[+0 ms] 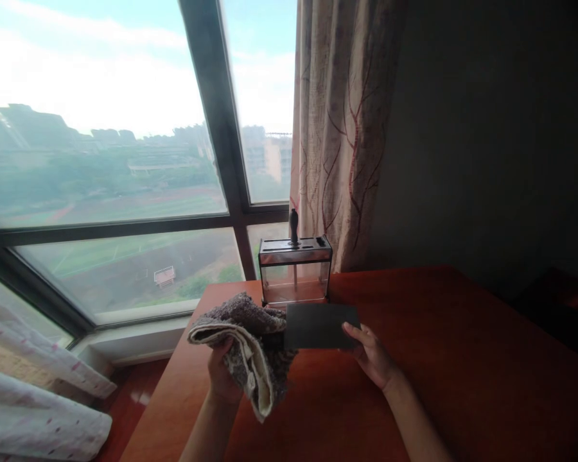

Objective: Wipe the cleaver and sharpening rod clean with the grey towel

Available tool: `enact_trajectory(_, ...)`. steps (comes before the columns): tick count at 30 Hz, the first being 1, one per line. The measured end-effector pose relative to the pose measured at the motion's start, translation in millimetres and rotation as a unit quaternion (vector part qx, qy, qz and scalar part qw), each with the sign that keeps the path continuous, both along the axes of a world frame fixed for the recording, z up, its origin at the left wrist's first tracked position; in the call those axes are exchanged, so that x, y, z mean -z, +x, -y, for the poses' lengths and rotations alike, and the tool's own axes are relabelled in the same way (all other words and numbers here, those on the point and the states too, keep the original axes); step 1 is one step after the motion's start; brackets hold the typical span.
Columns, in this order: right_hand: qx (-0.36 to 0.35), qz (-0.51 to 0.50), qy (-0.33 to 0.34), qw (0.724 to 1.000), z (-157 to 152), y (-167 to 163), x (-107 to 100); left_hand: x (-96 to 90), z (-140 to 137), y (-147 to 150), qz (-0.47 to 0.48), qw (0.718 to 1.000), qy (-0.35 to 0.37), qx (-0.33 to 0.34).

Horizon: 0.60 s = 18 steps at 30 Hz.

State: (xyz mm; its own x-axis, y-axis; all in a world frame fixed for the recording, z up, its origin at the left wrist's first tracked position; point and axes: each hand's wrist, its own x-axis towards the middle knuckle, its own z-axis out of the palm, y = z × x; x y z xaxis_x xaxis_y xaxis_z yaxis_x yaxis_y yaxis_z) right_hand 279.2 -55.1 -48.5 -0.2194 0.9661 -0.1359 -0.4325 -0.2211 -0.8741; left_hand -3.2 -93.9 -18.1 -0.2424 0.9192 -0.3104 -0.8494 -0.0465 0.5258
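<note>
A cleaver [322, 326] with a broad dark blade is held level above the table, its edge turned too dim to make out. My left hand [225, 372] is closed around a folded grey-and-cream towel [243, 324], which wraps the cleaver's handle, so most of the handle is hidden. The blade's far end is pinched between the thumb and fingers of my right hand [370, 351]. Just beyond the blade stands a clear-sided knife block [296, 253] with a dark slotted top. One black-handled tool [293, 226] stands upright in it.
The reddish-brown wooden table [453, 359] stretches under my hands. A large window [115, 192] is at the left and ahead, with a patterned curtain [341, 128] at its right side. Another curtain [43, 410] hangs at the lower left, beside the table's left edge.
</note>
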Motion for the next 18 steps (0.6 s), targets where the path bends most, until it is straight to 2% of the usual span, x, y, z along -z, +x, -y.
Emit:
enact_trajectory(8, 0.01, 0.051, 0.067, 0.996, 8, -9, -2, -8.1, -14, 6, -0.033, 0.997, -0.062, -0.012)
enact_trajectory(13, 0.005, 0.138, 0.079, 0.987, 9, -8, 1, 2.3, -22, 4, -0.101, 0.991, -0.065, -0.061)
enact_trajectory(16, 0.007, 0.197, 0.091, 0.976, 8, -4, 2, 10.6, -25, 3, -0.172, 0.977, -0.064, -0.109)
enact_trajectory(18, 0.021, 0.232, 0.098, 0.967, 7, -1, 4, 15.8, -26, 3, -0.213, 0.967, -0.076, -0.114)
